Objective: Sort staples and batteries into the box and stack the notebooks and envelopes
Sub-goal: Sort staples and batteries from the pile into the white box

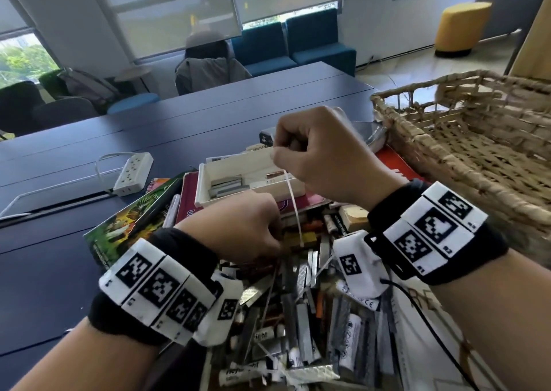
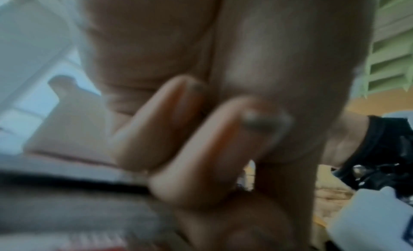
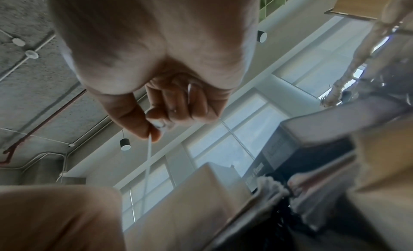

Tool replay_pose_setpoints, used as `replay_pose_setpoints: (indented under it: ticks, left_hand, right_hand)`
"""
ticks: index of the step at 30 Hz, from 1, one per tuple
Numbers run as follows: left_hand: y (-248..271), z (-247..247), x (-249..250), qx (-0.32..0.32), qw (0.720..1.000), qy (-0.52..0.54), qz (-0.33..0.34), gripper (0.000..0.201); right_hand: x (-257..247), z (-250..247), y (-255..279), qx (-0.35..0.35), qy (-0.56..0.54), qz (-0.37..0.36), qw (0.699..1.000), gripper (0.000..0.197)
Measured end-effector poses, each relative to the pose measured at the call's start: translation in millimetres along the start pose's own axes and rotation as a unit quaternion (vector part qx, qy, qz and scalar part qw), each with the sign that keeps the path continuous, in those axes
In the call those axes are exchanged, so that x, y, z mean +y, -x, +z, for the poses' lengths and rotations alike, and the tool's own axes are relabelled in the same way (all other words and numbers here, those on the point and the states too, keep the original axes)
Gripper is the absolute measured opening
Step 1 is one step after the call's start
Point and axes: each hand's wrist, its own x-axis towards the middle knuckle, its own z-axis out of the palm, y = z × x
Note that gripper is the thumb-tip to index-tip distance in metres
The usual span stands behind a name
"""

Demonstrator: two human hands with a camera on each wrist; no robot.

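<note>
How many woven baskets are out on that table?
1. The wicker basket sits at the right of the table, beside the white box and just beyond the right hand. Its right side runs out of view.

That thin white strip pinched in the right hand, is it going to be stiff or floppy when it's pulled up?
Probably springy: the white strip bows gently between the right hand and left hand. Likely very light. It looks smooth, so maybe slippery in a pinch.

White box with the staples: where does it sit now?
Head view, centre: the white box sits on a maroon notebook, right of the power strip, under the right hand.
</note>
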Motion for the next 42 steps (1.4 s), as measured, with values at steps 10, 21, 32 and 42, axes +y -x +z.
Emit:
replay_pose_setpoints:
  ticks: [10,21,32,42]
  left_hand:
    - [0.3,1.6,-8.1,-0.002,0.998,0.055,-0.001,0.024]
    - [23.3,-28.5,-42.3,-0.028,0.964,0.256,0.069,0.026]
    - [17.1,-26.3,-71.4,0.278,0.835,0.472,0.058,0.012]
    - [3.6,-16.1,-78.0,0.396,0.740,0.542,0.026,0.007]
  right_hand:
    - [4.2,5.0,-1.5,0.032,-0.005,-0.013,0.999,0.021]
    - [10.0,1.7,-8.3,0.176,-0.164,-0.005,0.971,0.020]
    - [14.6,10.1,-16.2,0.269,-0.276,0.044,0.922,0.019]
    - [22.8,22.2,-28.9,0.200,-0.268,0.123,0.934,0.011]
